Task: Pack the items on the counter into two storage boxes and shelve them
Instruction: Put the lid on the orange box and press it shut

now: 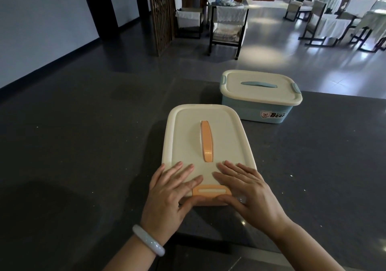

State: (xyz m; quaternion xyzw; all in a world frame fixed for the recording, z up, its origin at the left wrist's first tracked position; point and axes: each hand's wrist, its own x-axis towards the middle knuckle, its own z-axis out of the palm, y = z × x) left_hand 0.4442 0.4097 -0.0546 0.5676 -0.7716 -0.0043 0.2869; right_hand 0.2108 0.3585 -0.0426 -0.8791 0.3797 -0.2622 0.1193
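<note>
Lid (227, 145) of the orange box (208, 203) is lying under both your hands

You are standing at the dark worktop (83, 155), and the orange box is sitting right in front of you, near the front edge, with its short end turned toward you. Its cream lid is covering it fully, and the orange handle (206, 144) is lying flat along the middle of the lid.

Your left hand (171, 189) is resting flat on the near part of the lid, fingers straight and a little spread. Your right hand (248, 189) is lying in the same way beside it. The orange latch (211, 191) is sitting between the two hands at the near edge of the lid. Both thumbs are reaching under this latch from the front and touching its lower edge. Neither hand is closing around anything; they are only pressing on the lid. A pale bracelet (147, 240) is sitting on your left wrist.

The blue box (263, 114) is standing farther back and to the right, apart from the orange one, close to the far edge of the worktop. Its own cream lid is on, with a blue handle (259, 84) lying flat on top and blue clips at the ends. A bear label is showing on its front wall.

Beyond the worktop, chairs (228, 24) are standing on a shiny floor.
</note>
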